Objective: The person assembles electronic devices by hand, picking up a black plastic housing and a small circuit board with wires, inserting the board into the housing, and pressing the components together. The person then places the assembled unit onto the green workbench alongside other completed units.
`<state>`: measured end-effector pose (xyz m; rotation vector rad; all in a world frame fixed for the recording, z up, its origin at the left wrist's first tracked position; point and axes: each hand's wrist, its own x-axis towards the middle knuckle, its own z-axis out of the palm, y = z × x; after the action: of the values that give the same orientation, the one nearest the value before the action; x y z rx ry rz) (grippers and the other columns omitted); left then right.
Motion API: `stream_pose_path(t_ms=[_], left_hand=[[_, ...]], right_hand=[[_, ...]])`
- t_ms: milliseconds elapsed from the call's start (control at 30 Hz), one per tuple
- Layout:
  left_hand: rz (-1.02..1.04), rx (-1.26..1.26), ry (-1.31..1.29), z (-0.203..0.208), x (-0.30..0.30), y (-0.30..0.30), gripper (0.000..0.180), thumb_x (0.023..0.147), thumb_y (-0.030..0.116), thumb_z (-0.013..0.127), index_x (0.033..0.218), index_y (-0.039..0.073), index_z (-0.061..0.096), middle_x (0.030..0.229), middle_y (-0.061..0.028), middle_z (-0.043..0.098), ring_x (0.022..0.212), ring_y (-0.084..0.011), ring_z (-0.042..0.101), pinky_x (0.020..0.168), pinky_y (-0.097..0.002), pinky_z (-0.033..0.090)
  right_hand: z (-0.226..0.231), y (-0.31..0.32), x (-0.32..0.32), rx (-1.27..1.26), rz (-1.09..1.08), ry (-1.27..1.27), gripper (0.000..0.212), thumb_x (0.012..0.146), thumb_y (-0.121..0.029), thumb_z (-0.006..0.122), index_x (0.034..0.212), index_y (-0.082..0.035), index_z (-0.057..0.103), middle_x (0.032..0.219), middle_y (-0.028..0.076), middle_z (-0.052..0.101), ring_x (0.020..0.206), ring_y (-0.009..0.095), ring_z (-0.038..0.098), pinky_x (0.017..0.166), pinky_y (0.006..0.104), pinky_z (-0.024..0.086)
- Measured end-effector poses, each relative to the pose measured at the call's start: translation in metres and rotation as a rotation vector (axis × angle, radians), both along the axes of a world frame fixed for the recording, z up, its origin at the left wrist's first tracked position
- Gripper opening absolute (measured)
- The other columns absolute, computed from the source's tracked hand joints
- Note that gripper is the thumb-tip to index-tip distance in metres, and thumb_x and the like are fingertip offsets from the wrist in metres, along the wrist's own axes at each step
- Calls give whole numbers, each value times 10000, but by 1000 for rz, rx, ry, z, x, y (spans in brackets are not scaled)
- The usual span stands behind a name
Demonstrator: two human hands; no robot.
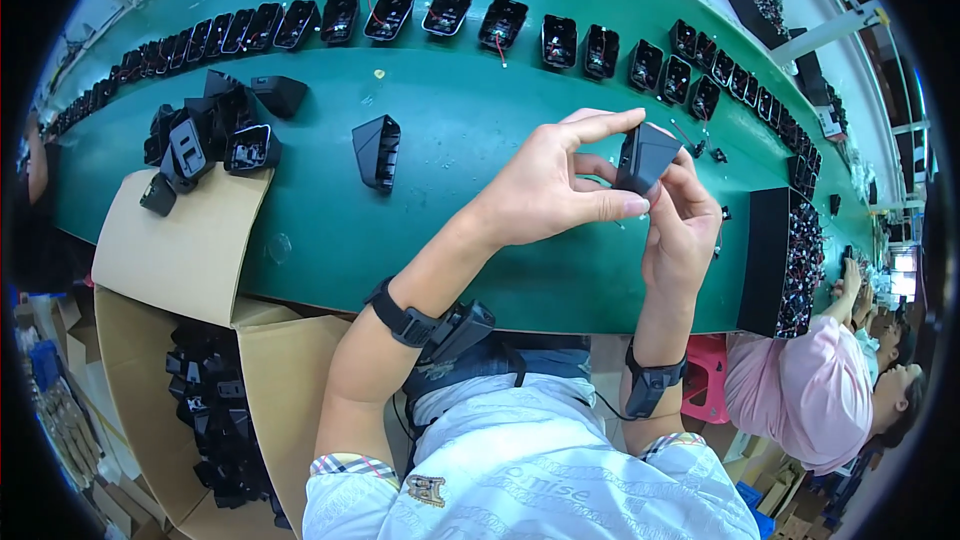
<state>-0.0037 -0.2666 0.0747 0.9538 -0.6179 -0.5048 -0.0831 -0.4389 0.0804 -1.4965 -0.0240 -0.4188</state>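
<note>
Over the green table I hold a wedge-shaped black plastic housing in both hands. My left hand grips it from the left, with the index finger along its top and the thumb at its lower edge. From the right and below, the fingers of my right hand close on it; some of them are hidden behind it. A similar black housing lies alone to the left, its ribbed inside partly showing. Small dark parts lie beyond my right hand.
Open black housings with wires line the far side. Left, more housings are heaped by a cardboard flap, above a carton of black parts. A black box of small wired parts stands right, near a person in pink.
</note>
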Motion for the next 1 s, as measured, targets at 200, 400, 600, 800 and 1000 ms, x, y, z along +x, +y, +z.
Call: stream_pose_path(t_ms=[200, 400, 600, 800, 1000], left_hand=[[133, 157, -170, 2, -5, -3, 769, 719, 139, 942, 1392, -18, 605, 1267, -108, 550, 948, -167, 675, 761, -280, 619], [394, 279, -470, 1, -13, -10, 815, 631, 304, 986, 1333, 27, 679, 1117, -76, 620, 885, -154, 647, 728, -277, 539], [724, 271, -824, -6, -9, -8, 787, 608, 410, 969, 1240, 16, 715, 1075, -119, 646, 930, -242, 662, 795, -334, 564], [652, 216, -737, 1, -16, -6, 774, 596, 413, 964, 1212, 15, 719, 1081, -136, 654, 973, -271, 675, 825, -379, 583], [657, 212, -745, -1, -14, -4, 758, 601, 408, 962, 1208, 23, 723, 1092, -140, 662, 968, -269, 682, 825, -374, 584]], right_hand=[[0, -10, -9, -48, 22, 4, 196, 894, -88, 778, 1042, 37, 754, 1408, 224, 568, 1281, 295, 572, 1061, 428, 480], [-12, -8, -15, 108, 19, -19, 278, 884, -156, 809, 1083, 28, 744, 1413, 213, 568, 1271, 276, 591, 998, 387, 539], [-12, 2, -18, 405, 145, 122, 220, 922, -115, 750, 1071, 40, 707, 1437, 213, 552, 1251, 289, 611, 969, 410, 587], [-10, -12, -12, 62, 141, -72, 393, 794, -108, 836, 1146, 8, 707, 1451, 226, 551, 1255, 305, 626, 1035, 468, 562], [-11, 6, -15, 175, 60, -32, 223, 854, -149, 815, 968, 16, 717, 1419, 259, 541, 1248, 305, 612, 970, 453, 598]])
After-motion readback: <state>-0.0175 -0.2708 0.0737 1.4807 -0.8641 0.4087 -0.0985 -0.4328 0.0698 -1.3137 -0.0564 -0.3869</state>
